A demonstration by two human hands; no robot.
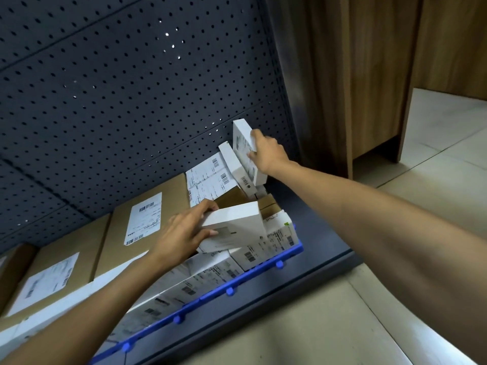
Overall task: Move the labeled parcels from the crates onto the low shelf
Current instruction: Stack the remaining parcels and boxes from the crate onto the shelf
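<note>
My left hand grips a flat white box by its left end, just above the white labeled parcels lined along the low shelf's front. My right hand holds a second white box upright and tilted at the shelf's right end, against another leaning white box. Brown cardboard parcels with shipping labels stand behind, against the back panel. The dark low shelf has a blue plastic front rail.
A dark perforated back panel rises behind the shelf. A wooden cabinet stands to the right of it. Pale tiled floor lies to the right and in front. No crate is in view.
</note>
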